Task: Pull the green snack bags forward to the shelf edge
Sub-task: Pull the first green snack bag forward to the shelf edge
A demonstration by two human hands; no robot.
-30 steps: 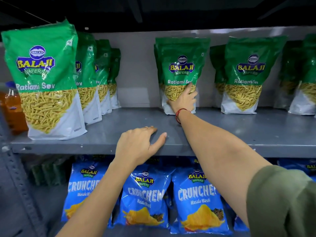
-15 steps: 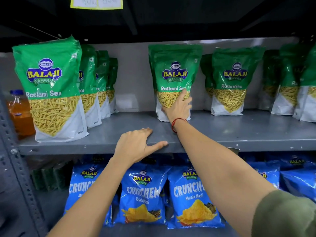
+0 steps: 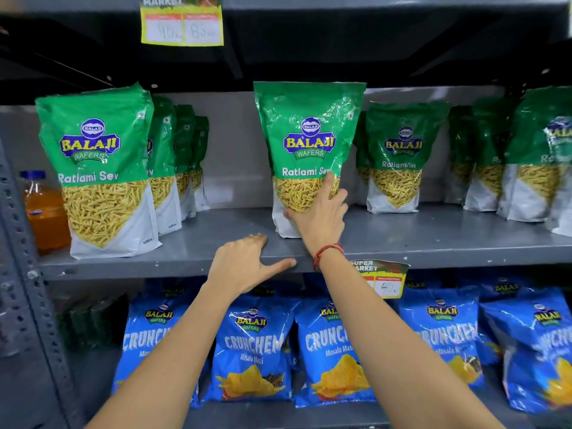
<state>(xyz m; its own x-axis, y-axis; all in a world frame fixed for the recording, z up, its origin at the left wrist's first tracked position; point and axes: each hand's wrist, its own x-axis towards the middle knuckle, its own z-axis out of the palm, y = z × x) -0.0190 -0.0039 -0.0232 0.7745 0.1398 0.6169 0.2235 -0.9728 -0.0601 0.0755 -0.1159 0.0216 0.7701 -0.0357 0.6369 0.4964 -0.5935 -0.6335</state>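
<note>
The right hand [image 3: 318, 218] lay flat against the lower front of the middle green snack bag [image 3: 309, 144], its fingers [image 3: 328, 184] spread over the clear window and its thumb at the bag's left lower edge, gripping the pouch; the palm covered the bag's white base on the right side. That bag stood upright on the grey shelf [image 3: 433, 239], part-way between the back wall and the front lip. The left hand [image 3: 244, 264] rested on the shelf's front edge, fingers relaxed and spread on the metal, thumb along the lip, holding nothing. At the left, another green bag [image 3: 99, 168] stood at the front edge with a row of others behind it, each mostly hidden by the one ahead. To the right, further green bags [image 3: 399, 156] stood back near the wall; the farthest ones were blurred and cut off by the frame. An orange bottle [image 3: 45, 212] was half hidden behind the left bag. Blue snack bags [image 3: 257, 351] filled the shelf below, partly covered by both forearms. A price tag [image 3: 387, 280] hung from the lip, its figures unreadable.
</note>
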